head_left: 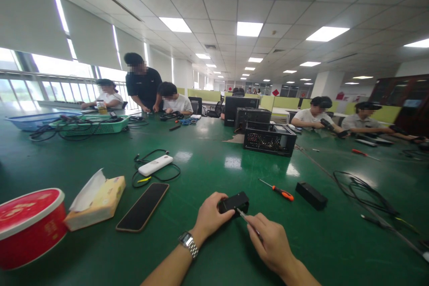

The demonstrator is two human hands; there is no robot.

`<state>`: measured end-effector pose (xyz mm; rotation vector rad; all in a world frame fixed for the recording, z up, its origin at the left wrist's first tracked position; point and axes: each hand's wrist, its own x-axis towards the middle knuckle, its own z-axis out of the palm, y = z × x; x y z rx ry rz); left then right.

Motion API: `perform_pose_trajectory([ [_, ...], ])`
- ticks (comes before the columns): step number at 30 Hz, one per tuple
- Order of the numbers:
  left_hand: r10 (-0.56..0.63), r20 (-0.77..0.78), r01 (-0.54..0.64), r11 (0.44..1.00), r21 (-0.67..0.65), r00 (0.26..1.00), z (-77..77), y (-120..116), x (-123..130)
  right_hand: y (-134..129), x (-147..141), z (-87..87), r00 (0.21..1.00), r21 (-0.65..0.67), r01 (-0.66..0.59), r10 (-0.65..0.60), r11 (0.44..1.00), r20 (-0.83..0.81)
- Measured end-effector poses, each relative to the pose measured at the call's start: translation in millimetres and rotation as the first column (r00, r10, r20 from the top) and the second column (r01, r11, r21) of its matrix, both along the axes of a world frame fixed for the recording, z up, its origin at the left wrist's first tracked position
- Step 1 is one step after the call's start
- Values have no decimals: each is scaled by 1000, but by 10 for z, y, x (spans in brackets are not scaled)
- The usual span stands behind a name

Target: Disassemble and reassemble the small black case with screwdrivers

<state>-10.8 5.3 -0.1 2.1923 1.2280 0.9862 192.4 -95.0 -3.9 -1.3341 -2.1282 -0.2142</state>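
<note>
My left hand (212,215), with a metal watch on its wrist, grips a small black box (234,203) above the green table (197,152). In my right hand (271,242) is a slim metal tool (244,216), its tip touching the near side of the box. An orange-handled screwdriver (283,193) lies just beyond my right hand, and a black block (311,195) rests to the right of it.
Nearer left are a red tub (31,228), a tissue pack (100,201), a phone (143,208) and a white power strip (156,165). Open computer cases (270,139) stand ahead. Cables (365,192) lie right, baskets (92,126) far left. Several people work around the table.
</note>
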Motion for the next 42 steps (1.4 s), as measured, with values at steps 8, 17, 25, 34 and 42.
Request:
perform_pose_trajectory([
  [8,45,-8,-44,997,64,999,42,-38,25,9,-77,-18,993,-358,12,31,934,114],
  [17,58,-23,-56,995,76,998,80,-47,-1,-10,45,155,999,-445,-29,34,895,4],
  [25,30,-80,-29,999,19,996,61,-38,-1,171,566,2,907,-403,371,-420,836,-37],
  [34,8,-160,-6,1000,14,987,75,-41,-2,157,462,-41,937,-387,345,-336,855,93],
  [42,75,-221,-76,997,2,972,99,-74,-1,143,433,-3,931,-379,362,-353,852,96],
])
